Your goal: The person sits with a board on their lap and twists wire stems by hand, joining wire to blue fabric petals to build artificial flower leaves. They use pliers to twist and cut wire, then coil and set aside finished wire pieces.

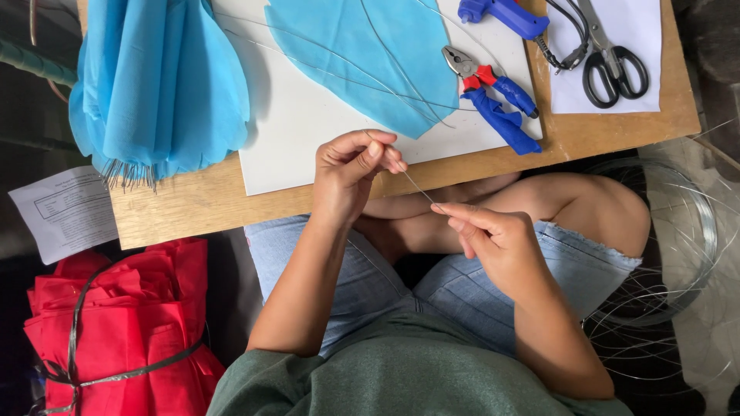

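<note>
A thin silver wire (pixel 417 185) runs between my two hands above my lap, at the near edge of a low wooden table (pixel 193 204). My left hand (pixel 351 173) pinches one end of the wire between thumb and fingertips. My right hand (pixel 489 235) pinches the other end lower and to the right. Longer wires curve over a light blue fabric petal (pixel 362 54) lying on a white sheet (pixel 301 123).
Blue-handled pliers (pixel 493 92), a blue glue gun (pixel 505 14) and black scissors (pixel 613 62) lie at the table's right. A bundle of blue fabric petals (pixel 154 77) hangs off the left. Red fabric (pixel 116 323) and a paper sheet (pixel 65 212) lie on the floor; a wire coil (pixel 678 239) sits right.
</note>
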